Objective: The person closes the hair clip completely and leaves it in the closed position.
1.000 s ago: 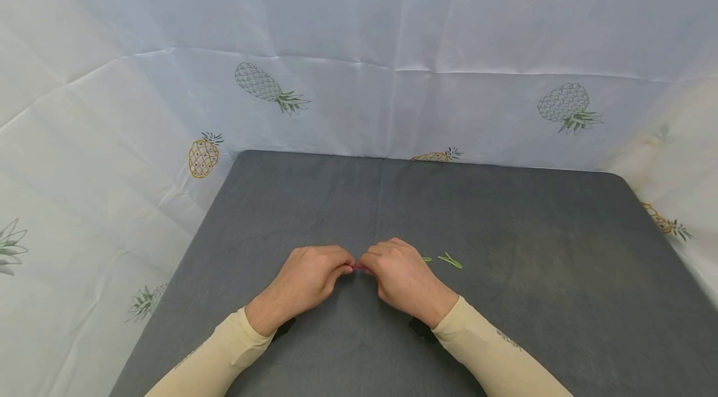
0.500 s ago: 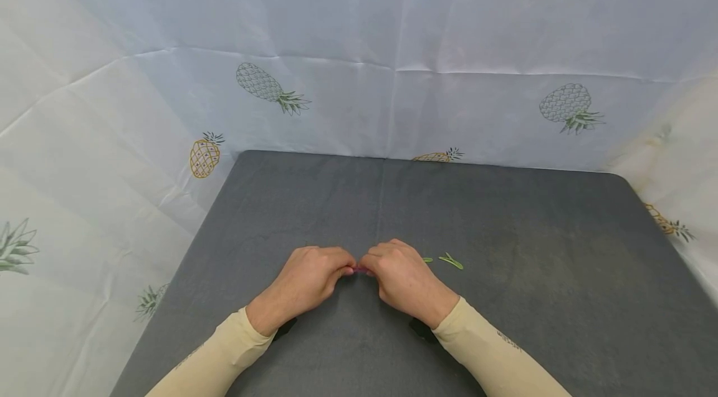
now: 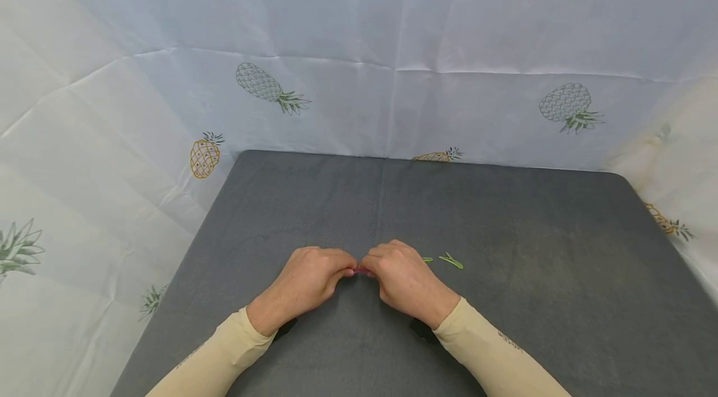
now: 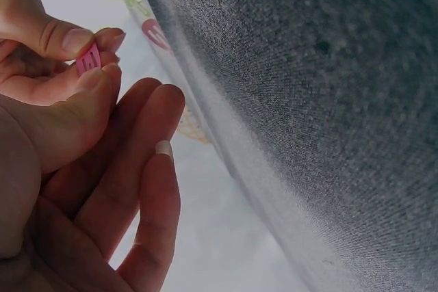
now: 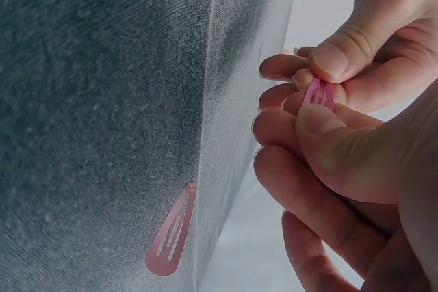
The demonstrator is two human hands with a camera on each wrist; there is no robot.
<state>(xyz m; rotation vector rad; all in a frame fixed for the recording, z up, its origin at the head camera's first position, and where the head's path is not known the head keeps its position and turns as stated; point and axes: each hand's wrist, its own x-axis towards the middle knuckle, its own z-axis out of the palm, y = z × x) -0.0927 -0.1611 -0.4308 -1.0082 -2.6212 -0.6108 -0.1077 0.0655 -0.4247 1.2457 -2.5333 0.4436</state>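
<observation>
My left hand (image 3: 310, 278) and right hand (image 3: 405, 278) meet above the table, fingertips almost touching. Between them is a small pink snap hair clip (image 4: 88, 60), one end pinched by each hand's thumb and fingers. In the right wrist view, slots show along the clip's (image 5: 319, 94) middle; both ends are covered by fingertips. The left hand's other fingers are loosely bent. A green snap hair clip (image 3: 451, 260) lies right of the right hand, its prongs spread. Part of another green piece (image 3: 427, 259) shows beside the knuckles. Another pink snap clip (image 5: 171, 232) lies on the cloth.
A dark grey cloth covers the table (image 3: 505, 229), which has rounded far corners. A white pineapple-print curtain (image 3: 348, 110) hangs behind and beside it. Small dark devices (image 3: 423, 330) sit under the wrists.
Both hands keep their hold on the pink hair clip and stay almost still. The clips on the table have not moved; the view shifts very slightly.
</observation>
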